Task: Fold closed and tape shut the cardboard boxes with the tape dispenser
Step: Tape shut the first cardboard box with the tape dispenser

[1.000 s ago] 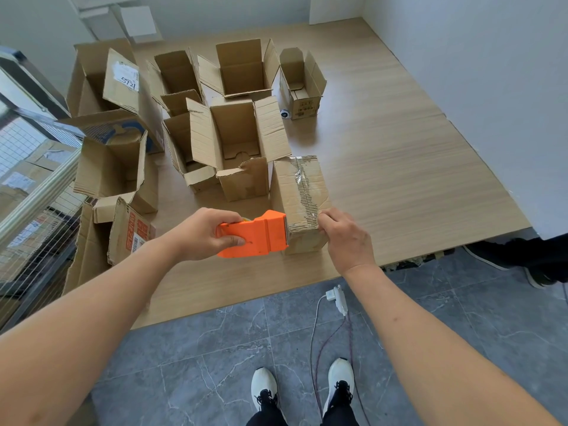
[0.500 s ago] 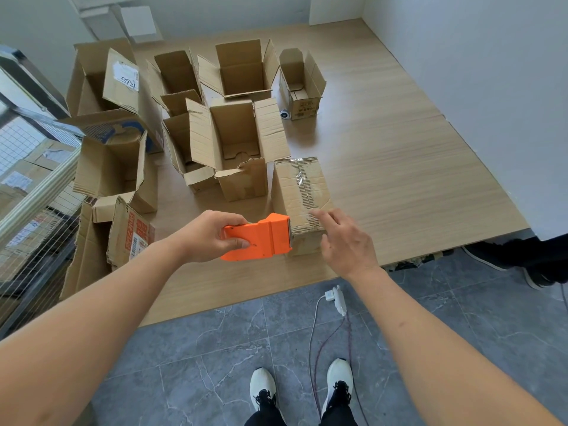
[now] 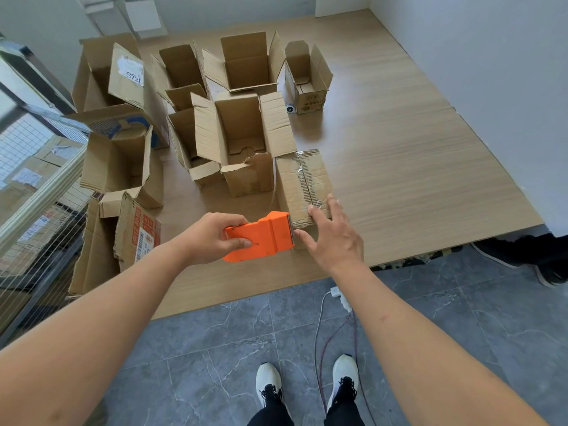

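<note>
A small closed cardboard box (image 3: 302, 182) with clear tape along its top seam sits near the front edge of the wooden platform (image 3: 399, 167). My left hand (image 3: 215, 236) grips the orange tape dispenser (image 3: 261, 236), whose blade end sits against the box's near face. My right hand (image 3: 330, 235) has its fingers spread and fairly straight, fingertips touching the near end of the box top, thumb close to the dispenser blade. An open box (image 3: 242, 149) with raised flaps stands just left of the taped one.
Several more open cardboard boxes (image 3: 249, 61) crowd the left and back of the platform. A small open box (image 3: 307, 78) stands at the back. A wire rack (image 3: 33, 186) lies left. A power strip with cables (image 3: 338, 295) lies on the grey tiles near my feet.
My right hand has opened out from resting curled on the box's near corner and lifted, fingers now spread. The dispenser has stayed at the box's near end, shifting slightly.
</note>
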`<action>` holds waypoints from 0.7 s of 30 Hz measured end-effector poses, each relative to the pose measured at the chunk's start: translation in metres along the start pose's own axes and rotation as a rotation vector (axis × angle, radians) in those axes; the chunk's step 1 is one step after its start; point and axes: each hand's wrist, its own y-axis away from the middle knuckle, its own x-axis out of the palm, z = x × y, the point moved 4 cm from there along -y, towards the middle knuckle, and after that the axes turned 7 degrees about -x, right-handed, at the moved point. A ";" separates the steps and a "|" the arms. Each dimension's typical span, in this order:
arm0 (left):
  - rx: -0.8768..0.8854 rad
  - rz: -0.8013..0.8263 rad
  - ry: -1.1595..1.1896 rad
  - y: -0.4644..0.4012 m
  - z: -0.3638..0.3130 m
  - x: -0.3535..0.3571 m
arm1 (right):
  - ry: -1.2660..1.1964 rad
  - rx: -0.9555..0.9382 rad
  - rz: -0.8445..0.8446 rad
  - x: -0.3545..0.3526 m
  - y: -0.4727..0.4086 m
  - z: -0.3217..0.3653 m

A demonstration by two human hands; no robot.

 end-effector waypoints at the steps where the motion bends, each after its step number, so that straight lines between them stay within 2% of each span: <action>1: -0.003 -0.001 0.002 0.001 0.001 0.001 | -0.005 -0.011 -0.004 0.002 0.000 0.000; 21: 0.002 0.071 0.012 0.023 0.012 -0.004 | -0.018 -0.040 -0.011 0.006 0.001 -0.002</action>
